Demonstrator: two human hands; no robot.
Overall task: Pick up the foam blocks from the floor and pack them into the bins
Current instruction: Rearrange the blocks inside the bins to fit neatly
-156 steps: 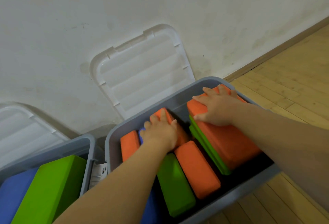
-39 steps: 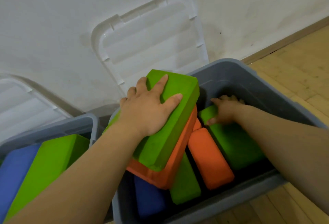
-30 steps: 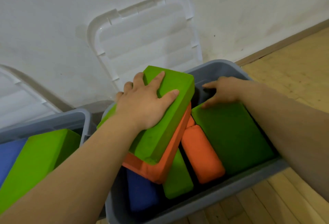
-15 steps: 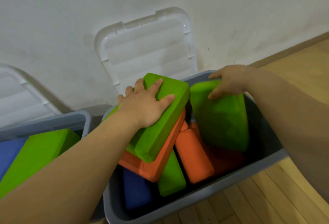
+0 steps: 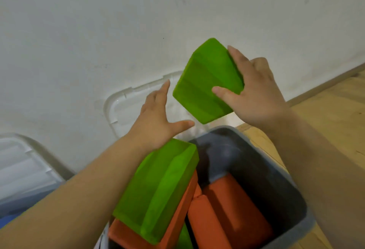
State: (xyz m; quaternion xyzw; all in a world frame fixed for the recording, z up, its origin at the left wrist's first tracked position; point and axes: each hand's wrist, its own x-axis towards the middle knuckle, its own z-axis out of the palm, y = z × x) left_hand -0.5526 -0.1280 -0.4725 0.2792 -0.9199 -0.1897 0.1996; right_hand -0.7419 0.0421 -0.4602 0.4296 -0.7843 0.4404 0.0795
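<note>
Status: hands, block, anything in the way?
Right hand grips green block, held above bin. Left hand open, empty. Tilted green slab on orange slab crowds bin's left side.

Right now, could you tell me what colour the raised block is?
Green; the raised block in the right hand shows best in the head view.

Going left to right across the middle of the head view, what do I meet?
White lid → left hand → raised green block → right hand → wooden floor.
</note>
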